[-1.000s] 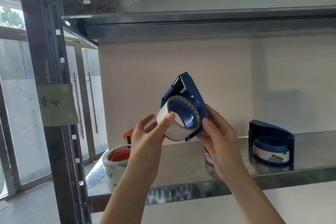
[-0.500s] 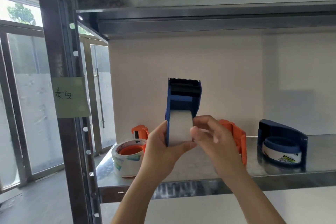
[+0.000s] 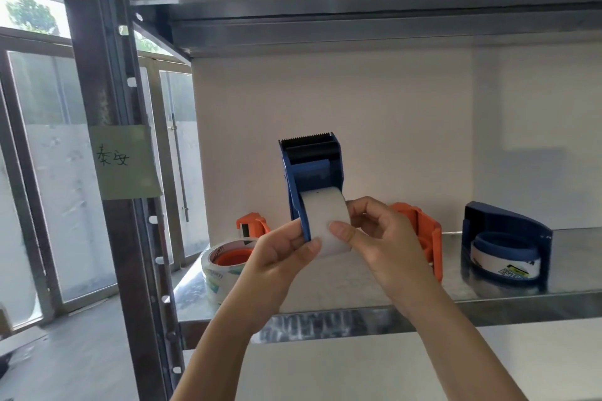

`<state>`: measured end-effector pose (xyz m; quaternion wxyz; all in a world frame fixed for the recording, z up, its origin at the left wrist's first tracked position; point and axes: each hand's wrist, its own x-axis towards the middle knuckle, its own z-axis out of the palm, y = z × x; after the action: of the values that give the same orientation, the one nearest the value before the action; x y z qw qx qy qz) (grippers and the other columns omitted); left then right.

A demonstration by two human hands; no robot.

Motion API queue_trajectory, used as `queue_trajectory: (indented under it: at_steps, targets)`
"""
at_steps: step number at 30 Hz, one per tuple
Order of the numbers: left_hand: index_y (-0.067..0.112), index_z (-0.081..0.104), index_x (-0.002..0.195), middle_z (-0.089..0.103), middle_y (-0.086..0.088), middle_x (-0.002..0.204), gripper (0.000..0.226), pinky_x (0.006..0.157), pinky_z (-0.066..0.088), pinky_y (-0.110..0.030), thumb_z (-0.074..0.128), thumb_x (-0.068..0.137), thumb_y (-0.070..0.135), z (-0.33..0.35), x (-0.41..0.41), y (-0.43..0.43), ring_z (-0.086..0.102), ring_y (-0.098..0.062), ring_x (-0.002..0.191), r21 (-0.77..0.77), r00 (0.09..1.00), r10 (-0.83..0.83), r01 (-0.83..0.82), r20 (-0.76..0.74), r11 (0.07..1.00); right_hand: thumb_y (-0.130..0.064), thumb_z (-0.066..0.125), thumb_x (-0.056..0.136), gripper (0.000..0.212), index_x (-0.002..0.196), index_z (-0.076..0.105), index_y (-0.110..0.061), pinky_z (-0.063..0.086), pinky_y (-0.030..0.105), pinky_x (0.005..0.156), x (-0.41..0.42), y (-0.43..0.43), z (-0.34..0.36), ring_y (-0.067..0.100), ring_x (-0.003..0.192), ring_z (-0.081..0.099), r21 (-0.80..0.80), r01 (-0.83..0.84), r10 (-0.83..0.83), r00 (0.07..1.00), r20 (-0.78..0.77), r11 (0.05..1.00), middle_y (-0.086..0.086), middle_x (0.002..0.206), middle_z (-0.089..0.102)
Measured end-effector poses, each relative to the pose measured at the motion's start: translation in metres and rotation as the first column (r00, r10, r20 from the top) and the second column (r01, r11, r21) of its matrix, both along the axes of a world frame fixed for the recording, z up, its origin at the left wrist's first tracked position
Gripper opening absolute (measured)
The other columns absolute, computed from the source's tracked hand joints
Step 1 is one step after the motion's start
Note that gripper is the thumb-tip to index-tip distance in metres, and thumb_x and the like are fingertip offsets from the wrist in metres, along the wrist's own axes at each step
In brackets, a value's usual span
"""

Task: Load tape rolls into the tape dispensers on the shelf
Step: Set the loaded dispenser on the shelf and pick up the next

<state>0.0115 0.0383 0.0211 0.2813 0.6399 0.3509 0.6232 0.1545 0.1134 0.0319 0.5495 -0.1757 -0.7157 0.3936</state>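
I hold a blue tape dispenser upright in front of the shelf, its toothed blade at the top. A white tape roll sits inside it. My left hand grips the dispenser's lower left side. My right hand holds the roll from the right, thumb pressed on the tape's face. On the metal shelf stand an orange dispenser with a clear roll at the left, a second orange dispenser behind my right hand, and a loaded blue dispenser at the right.
A dark steel upright with a green handwritten label stands at the left. Another shelf board closes the space overhead. A pale wall backs the shelf, and windows lie beyond the upright.
The dispenser turned from side-on to facing me, blade up. My right hand moved from behind it onto the roll, thumb on the tape.
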Motion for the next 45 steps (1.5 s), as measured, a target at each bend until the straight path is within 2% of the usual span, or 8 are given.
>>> queue_trajectory:
  at_steps: [6, 11, 16, 23, 31, 35, 38, 45]
  targets:
    - [0.016, 0.070, 0.107, 0.070, -0.014, 0.104, 0.024, 0.090, 0.053, -0.039, 0.055, 0.090, 0.023, -0.001, -0.002, 0.001, 0.064, -0.032, 0.103, -0.014, 0.999, 0.018, -0.018, 0.028, 1.000, -0.016, 0.072, 0.081, 0.015, 0.079, 0.059, -0.010, 0.049, 0.028, 0.073, 0.002, 0.003, -0.001, 0.008, 0.073, 0.058, 0.006, 0.029, -0.030, 0.999, 0.031, 1.000, -0.002, 0.071, 0.060]
    - [0.013, 0.068, 0.105, 0.074, -0.008, 0.098, 0.025, 0.084, 0.055, -0.033, 0.054, 0.085, 0.017, -0.002, -0.003, 0.002, 0.069, -0.024, 0.096, 0.080, 0.986, 0.158, -0.162, 0.051, 0.984, -0.017, 0.073, 0.079, 0.015, 0.084, 0.062, -0.009, 0.052, 0.041, 0.080, 0.015, 0.011, -0.001, 0.025, 0.082, 0.065, -0.067, 0.042, -0.041, 0.999, 0.023, 0.997, 0.013, 0.085, 0.069]
    - [0.020, 0.067, 0.100, 0.075, -0.002, 0.100, 0.021, 0.088, 0.054, -0.038, 0.054, 0.089, 0.009, -0.001, -0.001, 0.004, 0.070, -0.020, 0.098, 0.155, 0.943, 0.304, -0.323, 0.132, 0.934, -0.016, 0.071, 0.080, 0.008, 0.083, 0.063, -0.017, 0.056, 0.038, 0.078, 0.043, 0.023, 0.006, 0.018, 0.084, 0.069, -0.120, 0.240, -0.246, 0.969, -0.034, 0.963, 0.000, 0.086, 0.073]
    - [0.018, 0.063, 0.108, 0.071, 0.014, 0.102, 0.028, 0.080, 0.052, -0.015, 0.049, 0.092, 0.000, 0.010, -0.007, -0.003, 0.068, -0.005, 0.096, 0.188, 0.918, 0.386, -0.397, 0.095, 0.898, -0.010, 0.067, 0.083, 0.008, 0.083, 0.062, -0.016, 0.055, 0.044, 0.083, 0.089, 0.037, 0.019, 0.025, 0.092, 0.068, -0.133, 0.290, -0.310, 0.937, -0.163, 0.948, 0.006, 0.090, 0.071]
    - [0.025, 0.064, 0.100, 0.075, 0.014, 0.094, 0.029, 0.077, 0.052, -0.015, 0.050, 0.092, 0.001, 0.009, -0.005, -0.001, 0.069, -0.005, 0.094, 0.180, 0.915, 0.393, -0.403, 0.089, 0.897, -0.009, 0.066, 0.083, 0.010, 0.082, 0.061, -0.018, 0.058, 0.030, 0.073, 0.090, 0.039, 0.018, 0.015, 0.086, 0.068, -0.109, 0.278, -0.294, 0.938, -0.186, 0.954, -0.004, 0.082, 0.071]
    - [0.014, 0.064, 0.107, 0.075, 0.002, 0.101, 0.023, 0.080, 0.056, -0.023, 0.049, 0.092, 0.005, 0.008, -0.003, 0.002, 0.070, -0.013, 0.096, 0.140, 0.935, 0.328, -0.346, 0.136, 0.928, -0.010, 0.066, 0.083, 0.011, 0.081, 0.061, -0.019, 0.058, 0.032, 0.074, 0.088, 0.040, 0.016, 0.005, 0.077, 0.069, -0.101, 0.265, -0.279, 0.946, -0.164, 0.959, -0.010, 0.075, 0.073]
    - [0.004, 0.064, 0.112, 0.073, -0.010, 0.106, 0.027, 0.081, 0.057, -0.030, 0.051, 0.089, 0.012, 0.006, -0.004, 0.009, 0.069, -0.023, 0.100, 0.053, 0.936, 0.135, -0.161, 0.325, 0.986, -0.009, 0.066, 0.083, 0.010, 0.081, 0.061, -0.018, 0.058, 0.034, 0.075, 0.089, 0.041, 0.015, 0.004, 0.075, 0.069, -0.103, 0.250, -0.265, 0.949, -0.169, 0.963, -0.011, 0.075, 0.073]
    - [0.002, 0.065, 0.110, 0.072, -0.012, 0.106, 0.027, 0.083, 0.055, -0.040, 0.055, 0.085, 0.007, -0.005, 0.009, 0.033, 0.070, -0.026, 0.095, -0.081, 0.684, -0.187, 0.339, 0.705, 0.937, -0.008, 0.067, 0.083, 0.009, 0.080, 0.060, -0.013, 0.056, 0.039, 0.075, 0.091, 0.041, 0.012, 0.008, 0.075, 0.068, -0.070, 0.252, -0.260, 0.950, -0.172, 0.965, -0.002, 0.076, 0.071]
